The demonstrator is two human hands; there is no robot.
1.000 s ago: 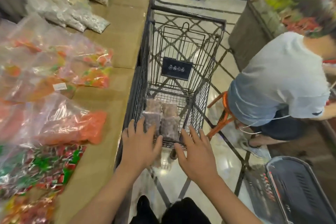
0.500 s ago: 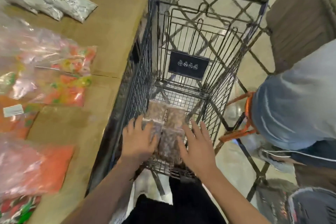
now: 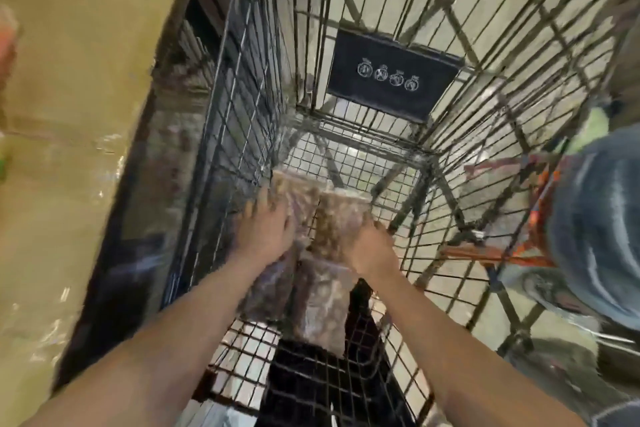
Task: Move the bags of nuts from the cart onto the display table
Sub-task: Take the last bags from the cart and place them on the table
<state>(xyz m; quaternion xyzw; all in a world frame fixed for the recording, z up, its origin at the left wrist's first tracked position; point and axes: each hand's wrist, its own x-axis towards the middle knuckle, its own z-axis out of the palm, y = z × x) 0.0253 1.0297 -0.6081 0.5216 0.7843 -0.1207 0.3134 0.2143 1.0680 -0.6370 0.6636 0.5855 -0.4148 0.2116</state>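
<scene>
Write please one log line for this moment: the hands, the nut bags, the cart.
left hand: on nut bags | right hand: on nut bags | grip: unclear, blurred | bags: on cart floor | display table: left of cart

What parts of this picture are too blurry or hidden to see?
- Head view: both hands, left hand and right hand, are motion-blurred; their grip is unclear.
- Bags of nuts: count unclear, hands cover them.
- Display table: cut off by the left edge.
- Sign in the cart: icons too small.

Even, moderately bright indoor light — no hard shadows. Motion blur smears everything, heaviest toward 9 and 3 o'clock. Wide-angle bending splays the cart wires (image 3: 346,10) at 12 o'clock — glare streaks at 8.
</scene>
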